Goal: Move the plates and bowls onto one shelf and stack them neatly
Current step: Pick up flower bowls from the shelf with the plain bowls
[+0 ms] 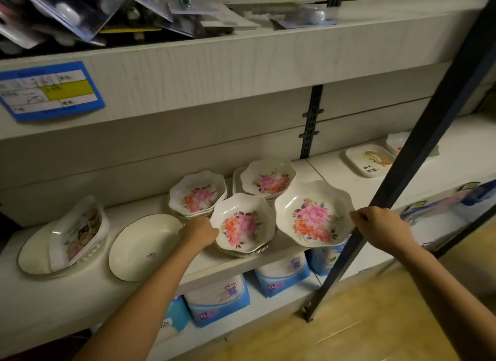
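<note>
**Item 1. Right hand point(375, 226).** Fingers point(358, 217) are curled over the right rim of the large floral bowl point(314, 213) and pinch it. The bowl lies at 9 o'clock from the fingers. It is tilted, with its near edge past the front lip of the shelf point(330, 170). It appears carried rather than resting. The dark post point(418, 151) is just beside the hand at 3 o'clock.

**Item 2. Left hand point(200, 230).** Fingers point(214, 230) are bent against the left rim of the front floral bowl point(245, 223), which lies at 3 o'clock. Whether the fingertips reach under the rim cannot be told. This bowl tops a short pile of like bowls at the shelf front.

**Item 3. Governing relation.** The large floral bowl sits at 3 o'clock of the front floral bowl, with their rims close or overlapping. Both bowls are roughly round, so neither has a long axis to align. The large one is clearly wider, so it is judged to suit the base of a pile or a pile of its own. The right hand already has charge of it.

**Item 4. Other stock, same shelf.**
- A back-left stack point(197, 194) lies at 11 o'clock of the front bowl.
- A back floral bowl point(268, 176) lies at 1 o'clock.
- A white plate point(146, 246) lies at 9 o'clock of the left hand.
- A glass dish point(32, 256) lies further out at 9 o'clock, with a printed dish point(77, 226) leaning in it.
- A square dish point(369, 160) stands well apart at 2 o'clock.
</note>
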{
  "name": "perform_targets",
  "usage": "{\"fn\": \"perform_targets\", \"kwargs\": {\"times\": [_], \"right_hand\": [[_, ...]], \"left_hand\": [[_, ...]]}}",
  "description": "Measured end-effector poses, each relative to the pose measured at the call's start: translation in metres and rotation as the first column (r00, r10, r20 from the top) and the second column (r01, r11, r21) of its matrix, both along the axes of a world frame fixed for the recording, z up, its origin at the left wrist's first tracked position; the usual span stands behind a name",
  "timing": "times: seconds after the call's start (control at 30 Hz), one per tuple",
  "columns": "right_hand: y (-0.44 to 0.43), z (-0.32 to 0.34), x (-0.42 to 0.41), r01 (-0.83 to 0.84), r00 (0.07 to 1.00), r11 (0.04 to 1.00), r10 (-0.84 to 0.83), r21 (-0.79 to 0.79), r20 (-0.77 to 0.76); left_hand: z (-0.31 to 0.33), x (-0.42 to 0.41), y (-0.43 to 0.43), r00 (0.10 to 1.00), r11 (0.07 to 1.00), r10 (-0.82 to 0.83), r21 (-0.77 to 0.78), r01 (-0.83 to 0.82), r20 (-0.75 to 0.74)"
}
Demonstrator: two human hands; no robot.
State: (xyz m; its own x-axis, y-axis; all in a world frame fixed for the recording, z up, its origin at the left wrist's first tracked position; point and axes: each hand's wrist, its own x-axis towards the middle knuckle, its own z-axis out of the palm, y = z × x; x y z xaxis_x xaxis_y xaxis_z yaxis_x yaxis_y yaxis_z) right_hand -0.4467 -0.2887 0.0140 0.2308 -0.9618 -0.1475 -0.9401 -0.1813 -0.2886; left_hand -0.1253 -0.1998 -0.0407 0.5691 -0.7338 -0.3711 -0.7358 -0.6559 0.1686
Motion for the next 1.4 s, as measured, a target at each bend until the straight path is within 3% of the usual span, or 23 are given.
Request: {"fn": "perform_targets", "kwargs": {"times": [0.23,0.43,0.77,1.0,1.4], "right_hand": [[0.006,-0.001,-0.001,0.017,1.0,1.0,-0.017,0.015,0.007],[0.014,0.0,-0.003,0.024,1.0,1.0,-0.024,-0.002,0.017],[0.044,-0.001,-0.036,0.153,0.986,0.988,-0.152,-0.012,0.075],[0.071,-0.011,-0.092,0.281,0.956,0.959,-0.276,-0.046,0.1],[0.074,-0.007,-0.207,0.411,0.905,0.911,-0.408,-0.005,0.124]], "left_hand": [[0.016,0.005,-0.002,0.989,0.996,-0.086,0.007,0.086,0.118],[0.023,0.021,-0.002,0.992,0.99,-0.085,-0.123,0.074,-0.089],[0.053,0.01,0.015,0.97,0.96,-0.202,-0.225,0.169,-0.133],[0.073,-0.033,0.019,0.907,0.925,-0.312,-0.308,0.223,-0.283],[0.082,-0.142,-0.013,0.829,0.905,-0.394,-0.328,0.272,-0.398]]}}
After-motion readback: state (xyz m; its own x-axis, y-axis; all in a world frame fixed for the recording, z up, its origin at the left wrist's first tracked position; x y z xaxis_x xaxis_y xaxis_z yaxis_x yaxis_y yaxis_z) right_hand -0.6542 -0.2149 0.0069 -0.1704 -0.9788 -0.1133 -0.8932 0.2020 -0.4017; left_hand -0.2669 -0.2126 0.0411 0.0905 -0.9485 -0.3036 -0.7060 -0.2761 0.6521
